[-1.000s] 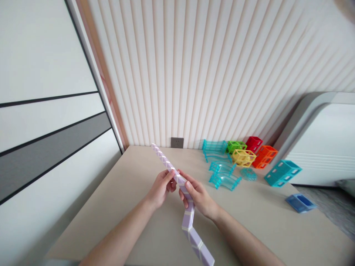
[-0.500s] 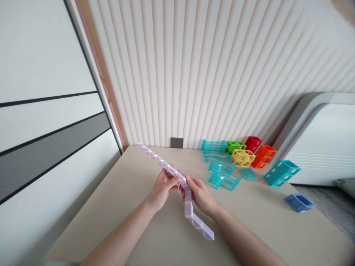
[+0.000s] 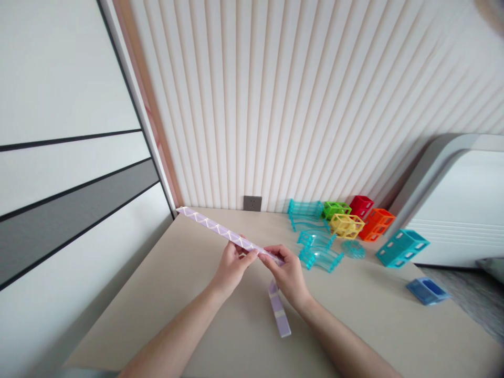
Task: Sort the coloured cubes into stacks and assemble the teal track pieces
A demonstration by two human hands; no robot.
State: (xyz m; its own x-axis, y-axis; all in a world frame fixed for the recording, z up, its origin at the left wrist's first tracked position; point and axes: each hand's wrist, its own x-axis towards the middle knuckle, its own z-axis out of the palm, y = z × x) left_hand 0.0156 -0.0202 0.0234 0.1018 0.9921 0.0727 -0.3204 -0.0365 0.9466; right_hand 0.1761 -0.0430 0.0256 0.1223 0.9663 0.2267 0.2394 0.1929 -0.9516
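Both my hands grip a long lilac and white twisty snake puzzle (image 3: 212,227) above a beige table (image 3: 189,294). My left hand (image 3: 232,265) pinches the straight part, which runs up and to the left toward the table's far corner. My right hand (image 3: 289,273) is closed on the puzzle just to the right of the left hand. Below my right hand the puzzle bends down, and a short end section (image 3: 279,310) hangs toward the table.
Coloured plastic building pieces lie at the back right: turquoise curved tracks (image 3: 317,249), green (image 3: 335,209), yellow (image 3: 346,224), red (image 3: 361,205) and orange (image 3: 377,221) frames, a turquoise block (image 3: 401,247), a blue tray (image 3: 427,290). A wall socket (image 3: 252,202) sits behind. A white rounded unit (image 3: 460,199) stands right.
The straight part of the puzzle has swung lower and further left. The hanging end has turned from a long zigzag tail to a short piece pointing down under my right hand.
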